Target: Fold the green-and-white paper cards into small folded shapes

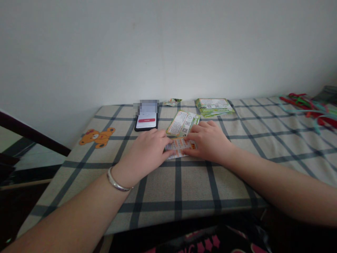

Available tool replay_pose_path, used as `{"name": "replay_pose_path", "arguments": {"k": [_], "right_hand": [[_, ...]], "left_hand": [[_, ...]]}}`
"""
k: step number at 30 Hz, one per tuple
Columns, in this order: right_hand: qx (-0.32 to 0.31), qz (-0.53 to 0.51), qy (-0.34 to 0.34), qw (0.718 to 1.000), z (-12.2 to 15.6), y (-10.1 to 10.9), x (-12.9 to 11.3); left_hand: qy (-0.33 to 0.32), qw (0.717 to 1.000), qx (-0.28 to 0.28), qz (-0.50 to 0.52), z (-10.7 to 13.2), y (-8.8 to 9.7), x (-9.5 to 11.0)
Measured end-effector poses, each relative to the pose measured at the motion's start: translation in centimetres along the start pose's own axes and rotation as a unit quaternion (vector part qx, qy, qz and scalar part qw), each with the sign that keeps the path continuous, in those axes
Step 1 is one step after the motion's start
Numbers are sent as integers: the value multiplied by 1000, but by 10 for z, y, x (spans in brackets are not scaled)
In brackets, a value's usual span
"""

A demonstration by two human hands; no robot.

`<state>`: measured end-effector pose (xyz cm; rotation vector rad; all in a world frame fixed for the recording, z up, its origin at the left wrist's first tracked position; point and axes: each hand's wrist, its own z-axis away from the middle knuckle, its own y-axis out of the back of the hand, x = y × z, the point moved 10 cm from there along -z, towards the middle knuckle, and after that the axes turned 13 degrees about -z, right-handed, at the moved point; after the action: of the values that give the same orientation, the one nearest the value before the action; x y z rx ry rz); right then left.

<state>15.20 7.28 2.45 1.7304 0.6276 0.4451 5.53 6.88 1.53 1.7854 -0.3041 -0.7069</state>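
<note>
A printed card or flattened packet (179, 148) in white and orange lies on the checked tablecloth, between my two hands. My left hand (154, 147), with a silver bangle at the wrist, grips its left end between thumb and fingers. At the right end, my right hand (206, 141) pinches it the same way. Just beyond, a green and white printed packet (183, 123) lies tilted on the cloth, partly behind my right fingers. The fingertips partly cover the printed piece, so I cannot tell whether it is a card or a packet.
A phone (146, 121) with a lit screen lies past my left hand. Against the wall are a small crumpled wrapper (173, 102) and a stack of green packets (214, 106). Red and teal strips (313, 109) lie far right. A bear figure (97, 137) marks the tablecloth (158, 196).
</note>
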Motion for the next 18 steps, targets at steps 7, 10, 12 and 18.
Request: {"name": "replay_pose_path", "arguments": {"k": [7, 10, 12, 18], "right_hand": [[12, 14, 19, 1000, 1, 2, -5], [12, 9, 20, 1000, 1, 2, -6], [12, 3, 19, 1000, 2, 2, -7], [20, 4, 24, 1000, 3, 4, -9]], "left_hand": [[3, 1000, 12, -13, 0, 3, 1], [7, 1000, 14, -10, 2, 4, 2], [10, 1000, 14, -9, 3, 4, 2], [20, 999, 24, -26, 4, 10, 5]]}}
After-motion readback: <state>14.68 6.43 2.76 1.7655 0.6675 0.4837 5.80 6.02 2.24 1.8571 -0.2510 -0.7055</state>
